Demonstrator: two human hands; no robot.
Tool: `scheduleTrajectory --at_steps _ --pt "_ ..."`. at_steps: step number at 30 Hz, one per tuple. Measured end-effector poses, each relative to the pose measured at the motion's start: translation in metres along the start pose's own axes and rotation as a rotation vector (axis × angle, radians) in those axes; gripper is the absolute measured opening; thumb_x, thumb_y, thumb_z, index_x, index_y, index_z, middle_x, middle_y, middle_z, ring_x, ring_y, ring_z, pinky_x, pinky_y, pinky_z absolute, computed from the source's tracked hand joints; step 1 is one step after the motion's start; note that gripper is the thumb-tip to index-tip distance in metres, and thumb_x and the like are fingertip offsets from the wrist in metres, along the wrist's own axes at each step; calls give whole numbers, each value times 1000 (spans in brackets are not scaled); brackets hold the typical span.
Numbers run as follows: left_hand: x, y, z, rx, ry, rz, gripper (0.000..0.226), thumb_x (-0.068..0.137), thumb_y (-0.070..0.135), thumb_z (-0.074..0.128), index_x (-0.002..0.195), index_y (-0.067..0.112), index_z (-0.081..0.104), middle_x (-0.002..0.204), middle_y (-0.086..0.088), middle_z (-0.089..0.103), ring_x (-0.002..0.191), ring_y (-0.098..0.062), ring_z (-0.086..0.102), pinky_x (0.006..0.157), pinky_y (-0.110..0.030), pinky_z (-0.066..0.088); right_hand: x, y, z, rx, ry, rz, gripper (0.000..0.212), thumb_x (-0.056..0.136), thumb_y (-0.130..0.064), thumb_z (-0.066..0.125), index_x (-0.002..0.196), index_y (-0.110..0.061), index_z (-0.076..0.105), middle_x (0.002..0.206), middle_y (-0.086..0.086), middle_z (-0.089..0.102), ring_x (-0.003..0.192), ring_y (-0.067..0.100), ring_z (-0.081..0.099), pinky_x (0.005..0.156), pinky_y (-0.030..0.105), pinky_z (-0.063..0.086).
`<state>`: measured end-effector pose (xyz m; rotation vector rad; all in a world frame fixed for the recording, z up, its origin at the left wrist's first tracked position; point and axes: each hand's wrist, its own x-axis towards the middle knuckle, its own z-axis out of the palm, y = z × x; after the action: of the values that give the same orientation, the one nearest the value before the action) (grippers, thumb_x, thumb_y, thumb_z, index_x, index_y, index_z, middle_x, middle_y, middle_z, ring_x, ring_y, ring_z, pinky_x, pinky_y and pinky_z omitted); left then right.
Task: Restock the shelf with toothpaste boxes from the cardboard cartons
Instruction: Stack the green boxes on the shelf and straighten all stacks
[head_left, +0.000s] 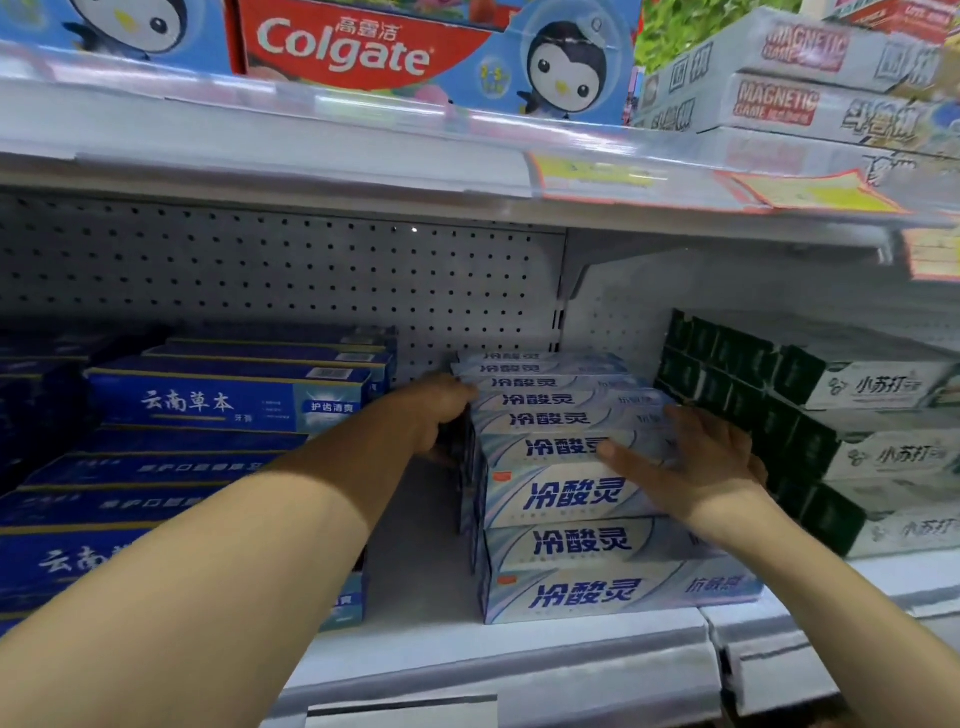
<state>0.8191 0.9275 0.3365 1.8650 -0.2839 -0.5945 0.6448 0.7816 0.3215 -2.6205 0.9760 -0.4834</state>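
Pale toothpaste boxes (571, 499) stacked on the shelf (467, 670), long axes running left to right; left hand (441, 415) curls round their left ends, right hand (691, 467) lies spread flat on top

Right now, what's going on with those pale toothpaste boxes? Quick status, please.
Left hand curled on stack's left end; right hand flat on its right. Pale toothpaste boxes stacked on shelf. Green boxes close right, blue boxes left.
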Motion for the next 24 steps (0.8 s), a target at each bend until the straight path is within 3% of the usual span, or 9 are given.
scheduleTrajectory --at_steps 3,7,11,14,16,18,22,24 --pt "2 1 0 -62 9 -18 21 100 29 45 106 11 54 135 -13 46 87 -26 50 83 -41 44 0 -1 0 -6 -19 -2 104 61 -82 33 148 -28 18 156 0 11 143 27 7 115 42 13" --pt "16 5 -1 -55 100 20 47 100 31 45 138 4 41 143 -14 40 123 -31 44 93 -38 39 10 8 -7 97 70 -5 85 79 -72 44 148 -27 22 156 2 15 143 26 10 115 40 10" --pt "25 8 3 -2 154 91 43 101 26 41 139 4 38 141 -14 42 116 -26 46 87 -31 37 37 23 -13 235 109 -5 77 85 -59 52 147 -23 26 155 4 22 142 29 18 115 45 18" --pt "23 6 9 0 186 145 48 102 25 38 145 7 27 145 -12 37 121 -25 43 93 -28 37 46 32 -11 365 26 -10 67 89 -44 56 147 -23 28 153 5 27 140 29 25 113 44 26" --pt "12 1 14 -58 156 171 43 102 25 38 141 9 35 139 -11 44 108 -21 48 86 -27 39 47 37 -12 420 -8 -5 62 91 -38 56 146 -21 33 149 6 35 135 28 35 110 39 31" --pt "-1 -9 20 -190 94 172 41 100 27 45 138 14 42 134 -10 50 106 -22 53 84 -28 44 47 43 -18 430 -21 4 60 90 -36 58 143 -19 38 145 7 42 129 28 43 105 33 35" --pt "-34 -31 33 -413 9 154 39 93 35 55 129 21 52 123 -12 62 106 -30 61 93 -44 50 40 62 -35 516 -143 1 71 78 -46 68 140 -22 43 141 6 47 124 26 48 102 35 39" --pt "-49 -41 39 -450 -17 178 34 93 36 54 126 28 52 117 -6 64 101 -26 63 84 -36 54 34 72 -39 528 -250 -55 85 71 -51 69 144 -23 36 145 3 41 129 24 43 102 33 35"
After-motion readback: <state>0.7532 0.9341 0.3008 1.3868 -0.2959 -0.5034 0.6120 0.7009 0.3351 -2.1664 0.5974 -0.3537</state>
